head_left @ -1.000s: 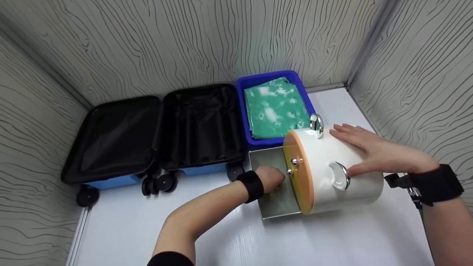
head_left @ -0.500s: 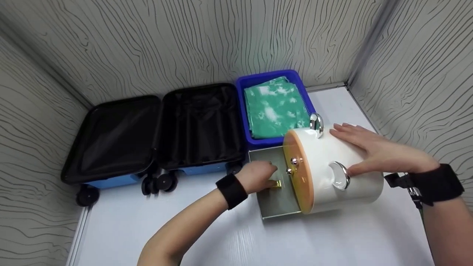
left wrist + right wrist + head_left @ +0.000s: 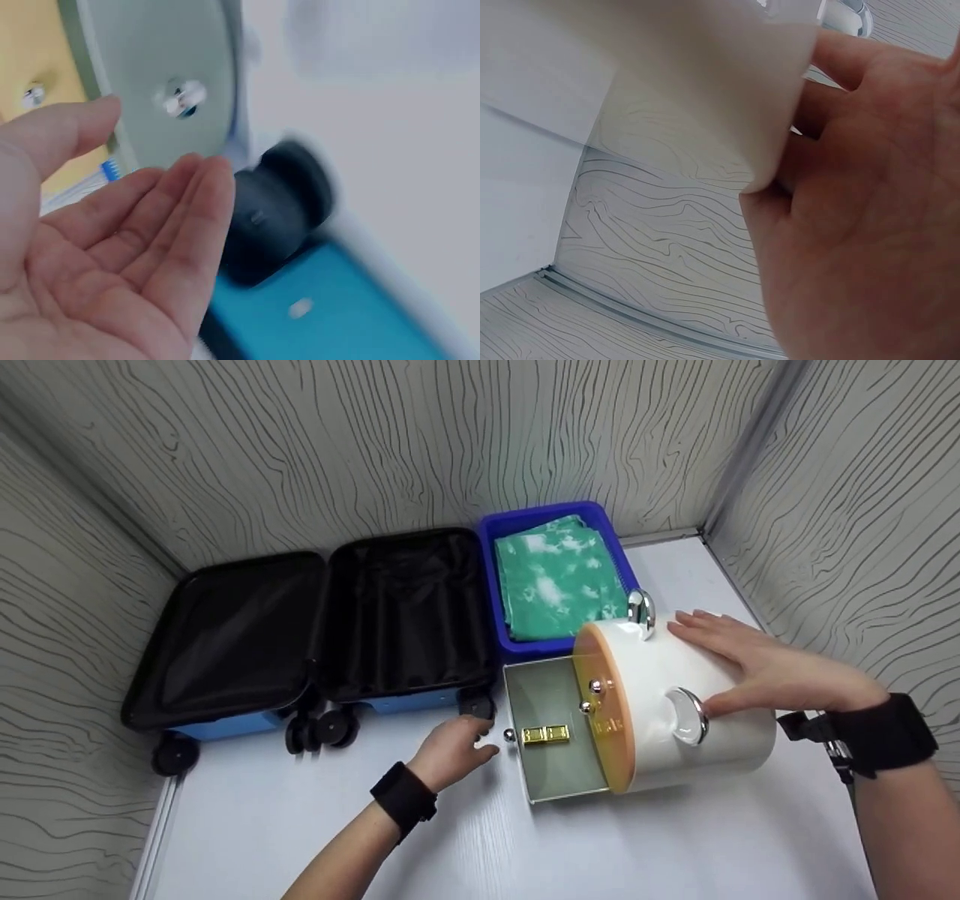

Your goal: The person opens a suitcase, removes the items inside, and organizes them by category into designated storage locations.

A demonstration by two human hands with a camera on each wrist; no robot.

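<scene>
A rounded white cabinet [image 3: 646, 682] with an orange front [image 3: 613, 735] lies at the right in the head view. Its grey drawer [image 3: 566, 774] is pulled out towards the left. Inside the drawer lies a shiny gold, bar-like piece [image 3: 545, 734] in two joined blocks. My left hand [image 3: 452, 752] is just left of the drawer's silver knob [image 3: 510, 734], apart from it and holding nothing. The left wrist view has this hand palm up before the drawer front [image 3: 150, 45]. My right hand [image 3: 772, 671] rests on the cabinet with its fingers spread.
A spread-out suitcase with black lining [image 3: 409, 615] and blue shell [image 3: 411, 703] stands at the left, its black wheels [image 3: 336, 727] facing forward. Behind the drawer, a blue basket [image 3: 489, 555] holds folded green-and-white cloth [image 3: 555, 577]. Patterned walls enclose the white table [image 3: 465, 840].
My left hand has drawn out of the drawer to the left, leaving the gold piece inside, now near the drawer's front. The right hand stays on the cabinet.
</scene>
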